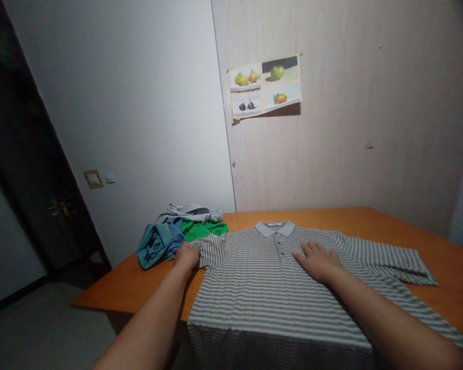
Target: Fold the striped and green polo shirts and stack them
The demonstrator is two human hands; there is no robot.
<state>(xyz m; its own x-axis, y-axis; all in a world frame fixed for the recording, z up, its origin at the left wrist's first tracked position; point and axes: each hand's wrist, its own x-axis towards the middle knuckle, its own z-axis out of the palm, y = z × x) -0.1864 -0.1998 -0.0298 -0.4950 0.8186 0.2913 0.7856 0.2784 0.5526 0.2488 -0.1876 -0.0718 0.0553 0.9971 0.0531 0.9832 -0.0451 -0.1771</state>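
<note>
A grey and white striped polo shirt (254, 293) lies front up on the orange table (370, 221), collar toward the wall and hem hanging over the near edge. My left hand (185, 257) is closed on the shirt's left sleeve at its end. My right hand (317, 259) lies flat on the chest of the shirt, fingers spread toward the collar. The right sleeve (389, 259) stretches out across the table to the right.
A heap of crumpled clothes, blue (158, 242), green (200, 229) and light grey (189, 211), sits at the table's back left corner. Behind is a wall with a fruit poster (265, 86), and a dark doorway (27, 169) to the left.
</note>
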